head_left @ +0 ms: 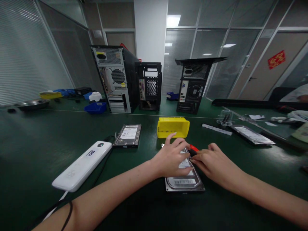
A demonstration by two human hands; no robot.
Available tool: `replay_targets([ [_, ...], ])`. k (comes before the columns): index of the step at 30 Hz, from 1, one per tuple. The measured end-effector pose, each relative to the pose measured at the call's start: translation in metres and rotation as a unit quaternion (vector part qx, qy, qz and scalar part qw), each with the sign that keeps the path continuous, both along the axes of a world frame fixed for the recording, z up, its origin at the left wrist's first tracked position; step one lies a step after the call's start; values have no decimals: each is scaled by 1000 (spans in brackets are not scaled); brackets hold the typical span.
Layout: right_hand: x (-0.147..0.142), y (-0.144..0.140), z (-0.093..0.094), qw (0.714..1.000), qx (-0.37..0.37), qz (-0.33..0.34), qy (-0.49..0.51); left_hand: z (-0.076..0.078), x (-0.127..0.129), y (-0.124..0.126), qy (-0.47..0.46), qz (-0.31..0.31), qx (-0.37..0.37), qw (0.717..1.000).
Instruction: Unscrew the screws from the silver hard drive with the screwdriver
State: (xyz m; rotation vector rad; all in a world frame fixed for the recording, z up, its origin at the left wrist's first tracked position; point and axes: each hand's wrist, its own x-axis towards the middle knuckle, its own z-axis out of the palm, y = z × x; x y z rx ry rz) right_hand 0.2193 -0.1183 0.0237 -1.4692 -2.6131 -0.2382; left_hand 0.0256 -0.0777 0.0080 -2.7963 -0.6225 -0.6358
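Note:
A hard drive (184, 183) lies flat on the green table (36, 144) in front of me. My left hand (170, 158) rests on top of it, fingers spread, pressing it down. My right hand (213, 163) is beside it on the right, closed around a tool with a red and black handle (193, 149) whose tip is hidden at the drive's upper right corner. A yellow plastic bin (172, 127) stands just beyond my hands.
A second hard drive (128, 135) and a white power bank (83, 165) with a cable lie to the left. A third drive (252, 134) lies at right. Three computer cases (115, 78) stand at the back, with blue bins (95, 107) and a metal tray (32, 104) far left.

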Motion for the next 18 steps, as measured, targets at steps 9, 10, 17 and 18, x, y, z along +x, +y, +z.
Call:
replay_targets([
  [9,22,5,-8,994,-50,-7,95,1,-1,0,1,-9,5,1000],
  [10,21,4,-9,993,-54,-10,102,1,-1,0,1,-10,8,1000],
  [17,18,3,-6,990,-54,-3,132,1,-2,-1,-3,-12,9,1000],
  [18,18,3,-5,990,-57,0,132,0,-2,-1,-4,-13,10,1000],
])
